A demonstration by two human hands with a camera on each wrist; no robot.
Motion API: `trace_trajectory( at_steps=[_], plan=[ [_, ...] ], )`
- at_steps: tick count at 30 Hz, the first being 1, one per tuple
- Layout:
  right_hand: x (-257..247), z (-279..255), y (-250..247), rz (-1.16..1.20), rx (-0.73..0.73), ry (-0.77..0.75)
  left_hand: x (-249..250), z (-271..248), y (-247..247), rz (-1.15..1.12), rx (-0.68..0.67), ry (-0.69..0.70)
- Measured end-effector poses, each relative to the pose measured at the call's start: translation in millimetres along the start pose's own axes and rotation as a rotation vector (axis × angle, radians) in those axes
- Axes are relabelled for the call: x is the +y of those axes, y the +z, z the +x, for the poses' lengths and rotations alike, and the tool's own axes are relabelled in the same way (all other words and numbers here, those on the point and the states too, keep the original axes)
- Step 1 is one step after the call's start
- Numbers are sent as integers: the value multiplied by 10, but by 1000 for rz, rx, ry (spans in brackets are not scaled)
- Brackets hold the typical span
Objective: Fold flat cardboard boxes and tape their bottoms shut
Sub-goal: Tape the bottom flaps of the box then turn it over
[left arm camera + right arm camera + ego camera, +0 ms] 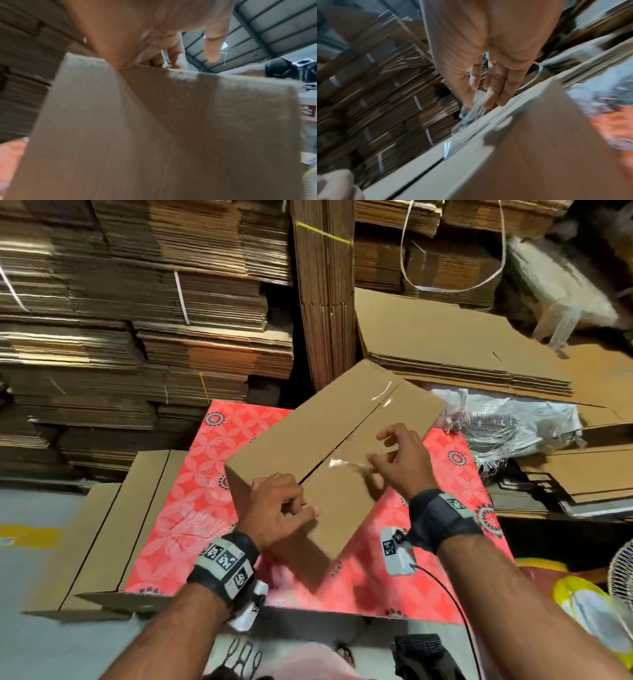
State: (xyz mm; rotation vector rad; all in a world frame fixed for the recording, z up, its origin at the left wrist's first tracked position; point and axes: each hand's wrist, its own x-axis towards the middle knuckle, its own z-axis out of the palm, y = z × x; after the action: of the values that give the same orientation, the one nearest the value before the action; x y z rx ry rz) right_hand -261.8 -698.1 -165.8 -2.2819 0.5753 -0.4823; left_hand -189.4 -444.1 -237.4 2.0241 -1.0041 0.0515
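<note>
The box (329,446) lies bottom-up on the desk (191,494), seam running diagonally away from the person. The right hand (400,460) pinches clear tape (342,463) at mid-seam; the left hand (274,508), fingers curled, presses the untaped near end.

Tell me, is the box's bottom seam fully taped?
Not yet. Clear tape covers part of the box seam; the stretch near the left hand shows bare.

Box (154,135) base: cut off at lower edge, left wrist view.
Tape (471,115): smeared by blur (edges unclear).
Left hand (274,508) fingertips: hidden behind knuckles, head view.
</note>
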Motion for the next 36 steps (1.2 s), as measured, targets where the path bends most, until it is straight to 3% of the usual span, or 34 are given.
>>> trace_trajectory(
  at_steps=[3,7,11,15,19,24,30,33,36],
  plan=[
    [-43,269,156,-224,-94,-169,145,77,-83,213,9,-93],
    [-126,468,383,-526,-202,-382,606,83,134,537,-179,-316],
    [-217,549,579,-490,-324,-515,779,62,354,648,-322,-507],
    [-233,453,716,-436,-473,-614,709,49,203,647,-435,-532],
    [-219,405,819,-476,-464,-698,683,94,13,615,-529,-545],
    [-198,619,782,-296,-436,-580,587,165,-325,632,-655,-599],
    [127,830,363,200,-438,-1,225,272,-1047,687,-774,-680],
    [189,810,323,168,-377,7,75,410,-1086,651,-695,-610],
    [94,749,354,99,-321,-61,100,560,-743,613,-490,-511]
  ],
)
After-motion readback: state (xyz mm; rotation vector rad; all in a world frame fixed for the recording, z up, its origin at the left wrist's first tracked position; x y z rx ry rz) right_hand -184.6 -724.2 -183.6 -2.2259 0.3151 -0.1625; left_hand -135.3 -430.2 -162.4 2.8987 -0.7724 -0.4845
